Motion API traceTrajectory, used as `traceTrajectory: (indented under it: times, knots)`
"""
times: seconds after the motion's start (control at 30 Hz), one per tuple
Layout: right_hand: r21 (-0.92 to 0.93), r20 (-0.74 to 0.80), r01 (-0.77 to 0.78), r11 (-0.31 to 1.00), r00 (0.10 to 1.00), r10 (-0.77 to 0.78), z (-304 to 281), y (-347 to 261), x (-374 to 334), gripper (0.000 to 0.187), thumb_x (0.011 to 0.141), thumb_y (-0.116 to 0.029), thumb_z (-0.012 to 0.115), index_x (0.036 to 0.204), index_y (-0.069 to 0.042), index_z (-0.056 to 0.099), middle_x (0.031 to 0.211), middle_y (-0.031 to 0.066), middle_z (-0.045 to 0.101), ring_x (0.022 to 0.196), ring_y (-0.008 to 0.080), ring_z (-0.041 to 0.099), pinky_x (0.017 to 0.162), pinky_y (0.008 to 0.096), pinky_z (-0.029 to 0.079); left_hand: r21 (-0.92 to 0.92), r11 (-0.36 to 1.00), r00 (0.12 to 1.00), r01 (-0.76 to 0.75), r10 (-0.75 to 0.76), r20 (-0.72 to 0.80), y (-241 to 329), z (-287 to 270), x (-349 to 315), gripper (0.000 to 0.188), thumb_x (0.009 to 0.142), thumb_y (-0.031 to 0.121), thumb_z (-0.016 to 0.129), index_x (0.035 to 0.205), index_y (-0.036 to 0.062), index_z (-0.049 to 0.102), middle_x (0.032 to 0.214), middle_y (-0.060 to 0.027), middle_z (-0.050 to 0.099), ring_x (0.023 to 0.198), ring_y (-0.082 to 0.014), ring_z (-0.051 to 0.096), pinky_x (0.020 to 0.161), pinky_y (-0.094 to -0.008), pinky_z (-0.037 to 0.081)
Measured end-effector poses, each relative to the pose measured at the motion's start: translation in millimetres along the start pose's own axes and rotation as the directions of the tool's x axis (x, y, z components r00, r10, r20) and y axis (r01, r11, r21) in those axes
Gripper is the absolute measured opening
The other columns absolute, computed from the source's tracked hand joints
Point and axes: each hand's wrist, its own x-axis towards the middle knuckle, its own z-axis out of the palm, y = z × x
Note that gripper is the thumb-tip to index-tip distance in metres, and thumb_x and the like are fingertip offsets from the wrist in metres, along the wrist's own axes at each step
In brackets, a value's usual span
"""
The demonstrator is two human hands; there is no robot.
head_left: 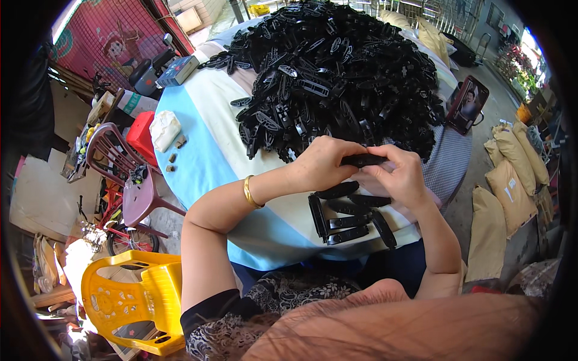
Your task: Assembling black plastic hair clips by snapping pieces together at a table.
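Observation:
Both hands meet over the near side of the table. My left hand (325,163), below a gold bangle on the wrist, pinches one end of a long, dark plastic piece (365,160). At its other end, the fingers and thumb of my right hand (400,175) are closed on the same piece. The fingers cover part of it, so its exact kind is unclear. Just below the hands, several similar black pieces (349,221) lie on the cloth. Beyond the hands rises a big heap of black slotted oval plastic parts (337,84).
A striped cloth covers the table (205,150). A white bag (164,130) and a box (177,71) lie on its left side. A phone (467,105) stands at the right edge. Around it are a yellow chair (120,289), a purple chair (141,195) and tan sacks (509,186).

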Motion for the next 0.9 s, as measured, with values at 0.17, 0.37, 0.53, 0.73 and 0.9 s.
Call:
traceTrajectory:
  times: [0.17, 0.37, 0.53, 0.73, 0.9]
  knots:
    - [0.397, 0.152, -0.164, 0.903, 0.982, 0.111, 4.6, 3.6, 11.9, 0.023, 0.082, -0.010, 0.065, 0.103, 0.001, 0.063, 0.094, 0.0127, 0.067, 0.084, 0.0133, 0.064, 0.069, 0.0259, 0.051, 0.116, 0.993, 1.000, 0.022, -0.022, 0.003, 10.6, -9.9, -20.8, 0.041, 0.074, 0.006, 0.066, 0.113, 0.0002, 0.059, 0.092, -0.0191, 0.065, 0.079, -0.0312, 0.065, 0.068, -0.0340, 0.051]
    - [0.160, 0.364, 0.166, 0.973, 0.907, -0.215, 35.5, 16.1, 17.5, 0.017, 0.083, -0.005, 0.059, 0.098, -0.003, 0.067, 0.104, 0.0109, 0.063, 0.087, 0.0250, 0.063, 0.077, 0.0310, 0.050, 0.001, 0.994, 0.973, 0.108, -0.106, 0.206, 3.5, -14.4, -66.7, 0.040, 0.076, 0.002, 0.063, 0.115, 0.0005, 0.056, 0.096, -0.0170, 0.061, 0.087, -0.0315, 0.061, 0.076, -0.0350, 0.050]
    - [0.012, 0.535, 0.109, 0.994, 0.839, -0.098, 32.2, 5.4, 19.1, 0.017, 0.079, -0.010, 0.063, 0.094, -0.005, 0.069, 0.093, 0.0099, 0.063, 0.082, 0.0247, 0.062, 0.074, 0.0327, 0.049, -0.169, 0.982, 0.952, 0.083, -0.028, 0.305, 5.3, -4.3, -75.3, 0.044, 0.081, 0.015, 0.066, 0.120, 0.0024, 0.053, 0.103, -0.0164, 0.059, 0.094, -0.0319, 0.058, 0.082, -0.0376, 0.048]
    - [-0.034, 0.530, 0.138, 0.990, 0.842, -0.099, 23.9, 10.0, 15.5, 0.012, 0.080, -0.012, 0.062, 0.086, -0.002, 0.066, 0.084, 0.0112, 0.064, 0.077, 0.0254, 0.062, 0.070, 0.0328, 0.049, 0.375, 0.911, 0.985, -0.174, 0.156, 0.077, -3.2, -20.6, -51.3, 0.028, 0.078, 0.006, 0.061, 0.105, 0.0074, 0.062, 0.109, -0.0096, 0.057, 0.097, -0.0275, 0.051, 0.084, -0.0360, 0.045]
    - [0.098, 0.164, 0.054, 0.994, 0.984, -0.070, 25.4, 6.4, 8.1, 0.007, 0.081, -0.002, 0.063, 0.086, 0.000, 0.059, 0.075, 0.0112, 0.062, 0.059, 0.0195, 0.059, 0.054, 0.0264, 0.047, 0.722, 0.674, 0.979, -0.155, 0.204, 0.020, -36.1, -29.5, -28.8, 0.032, 0.071, 0.006, 0.063, 0.103, 0.0112, 0.063, 0.126, -0.0078, 0.047, 0.116, -0.0270, 0.041, 0.094, -0.0374, 0.037]
